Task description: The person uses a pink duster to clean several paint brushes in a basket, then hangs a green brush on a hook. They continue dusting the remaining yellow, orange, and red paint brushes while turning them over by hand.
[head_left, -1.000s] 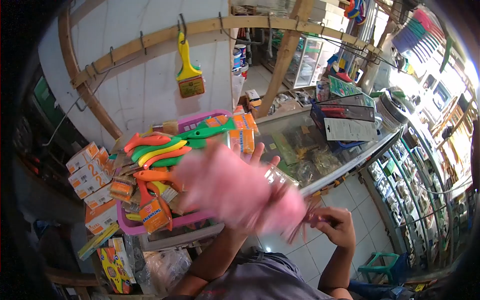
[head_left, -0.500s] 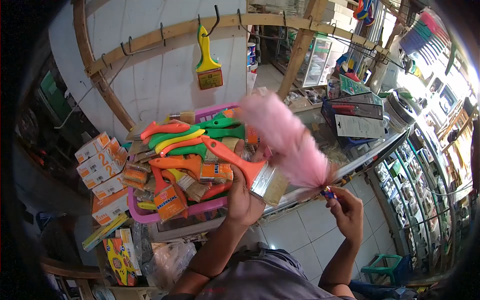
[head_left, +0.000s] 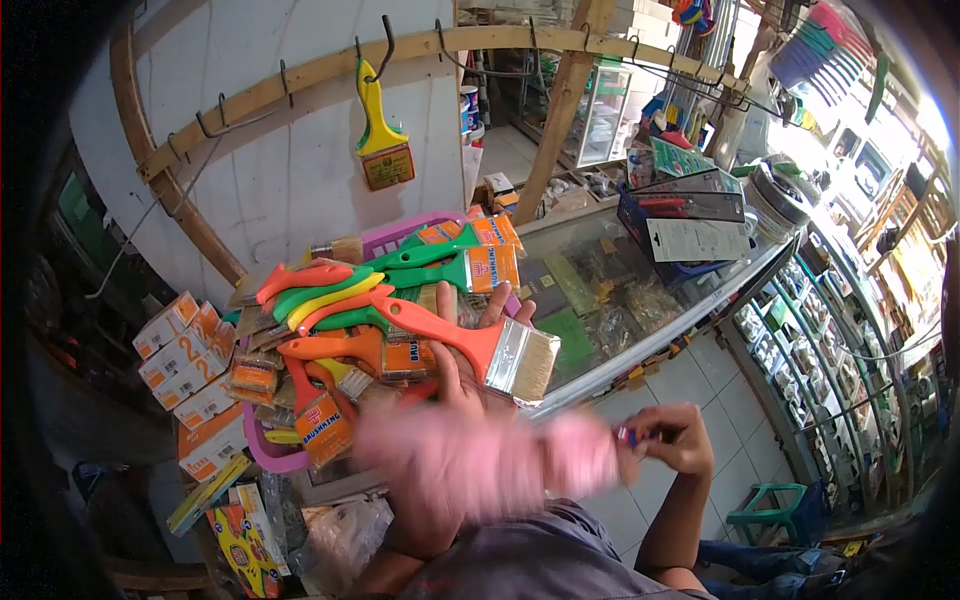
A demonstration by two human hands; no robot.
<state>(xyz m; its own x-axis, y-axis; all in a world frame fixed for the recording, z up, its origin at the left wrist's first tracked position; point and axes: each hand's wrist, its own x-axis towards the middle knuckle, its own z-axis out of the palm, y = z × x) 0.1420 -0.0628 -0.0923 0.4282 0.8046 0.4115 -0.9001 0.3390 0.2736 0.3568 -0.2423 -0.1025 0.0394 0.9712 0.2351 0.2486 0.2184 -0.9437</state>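
Observation:
Across the palm of my left hand (head_left: 455, 380) lies a large orange-handled paintbrush (head_left: 480, 345); the fingers stretch up beyond it and the thumb is on the near side. My right hand (head_left: 682, 440) is closed around the short handle of a fluffy pink duster (head_left: 480, 460). The duster is smeared by motion and covers part of my left wrist and forearm. Just left of my left hand is a heap of paintbrushes with green, yellow and orange handles, several in orange wrappers, in a pink basket (head_left: 265, 445).
A yellow-handled paintbrush (head_left: 375, 120) hangs from a hook on the wooden rail (head_left: 310, 70). Orange and white boxes (head_left: 190, 360) stand left of the basket. The glass display counter (head_left: 590, 375) runs to the right, with a blue tray (head_left: 690, 220) of packaged goods. A green stool (head_left: 770, 510) stands on the floor.
The pink duster has swung down and left, from above the paintbrush's bristles to across my left forearm. The fingers of my left hand are more stretched out, with the paintbrush still on the palm.

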